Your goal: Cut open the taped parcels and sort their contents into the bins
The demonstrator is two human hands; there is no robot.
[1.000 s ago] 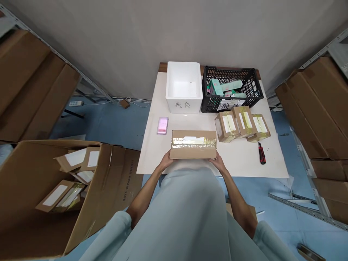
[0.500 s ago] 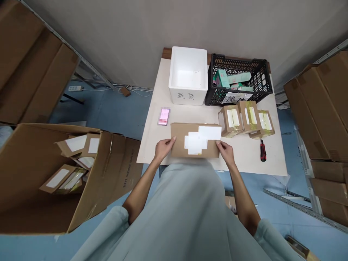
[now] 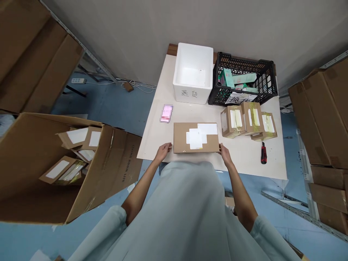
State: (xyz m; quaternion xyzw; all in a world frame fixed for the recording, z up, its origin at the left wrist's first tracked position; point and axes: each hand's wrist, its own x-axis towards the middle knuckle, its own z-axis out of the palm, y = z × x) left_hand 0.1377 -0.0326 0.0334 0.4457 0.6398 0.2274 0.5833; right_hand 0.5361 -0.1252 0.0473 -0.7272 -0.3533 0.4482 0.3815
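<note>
A flat brown cardboard box (image 3: 179, 139) with white paper labels on top lies on the table in front of me. Just off its left end is my left hand (image 3: 163, 151), fingers loosely apart and holding nothing. My right hand (image 3: 225, 154) is at the box's near right corner, its fingertips against or very close to the edge and not wrapped round it. Beyond the box on the left lies a pink item (image 3: 166, 113), blurred out. To the right are three small taped boxes (image 3: 253, 117) with labels and a red and black utility knife (image 3: 263, 153).
A white foam bin (image 3: 193, 92) and a black plastic crate (image 3: 243, 95) with green packages stand at the back of the table (image 3: 152, 145). A large open carton (image 3: 114, 159) holding several labelled boxes is on the left. Stacked cartons (image 3: 312, 119) line the right side.
Both hands have loosened from the cardboard box; the left now sits apart from it, and the right has slid down to its near corner. The box now lies flat. The view has shifted slightly.
</note>
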